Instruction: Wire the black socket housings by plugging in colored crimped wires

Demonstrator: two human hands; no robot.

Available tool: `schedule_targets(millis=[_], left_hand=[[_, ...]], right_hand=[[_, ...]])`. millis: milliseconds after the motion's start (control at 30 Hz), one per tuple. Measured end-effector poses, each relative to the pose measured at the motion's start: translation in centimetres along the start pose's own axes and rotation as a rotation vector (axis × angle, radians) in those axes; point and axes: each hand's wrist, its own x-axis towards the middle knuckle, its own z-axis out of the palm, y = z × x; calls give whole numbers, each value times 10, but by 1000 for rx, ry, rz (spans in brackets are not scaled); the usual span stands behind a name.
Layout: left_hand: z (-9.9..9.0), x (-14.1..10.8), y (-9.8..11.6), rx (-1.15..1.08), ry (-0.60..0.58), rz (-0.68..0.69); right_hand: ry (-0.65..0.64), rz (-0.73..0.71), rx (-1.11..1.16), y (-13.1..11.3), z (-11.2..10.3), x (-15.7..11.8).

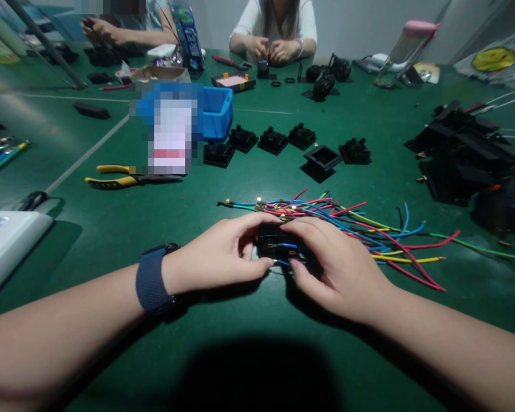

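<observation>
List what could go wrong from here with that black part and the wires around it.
The blue wire by the thumbs is thin, so it might slip or bend as the left hand and right hand crowd around the black part.

The loose wires lie tangled just beyond the hands; a sideways sweep of the right hand could snag or drag them.

Fingers cover much of the part, so a badly seated connection could go unnoticed.
</observation>
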Motion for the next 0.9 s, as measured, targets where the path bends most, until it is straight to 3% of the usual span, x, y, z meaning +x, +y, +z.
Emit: schedule_targets(millis=[400,900], left_hand=[[0,-3,-5,175,5,102],[-1,-3,-4,239,-8,152]], right_hand=[[-25,35,61,-3,-2,0],[-96,84,140,-7,-6,0]])
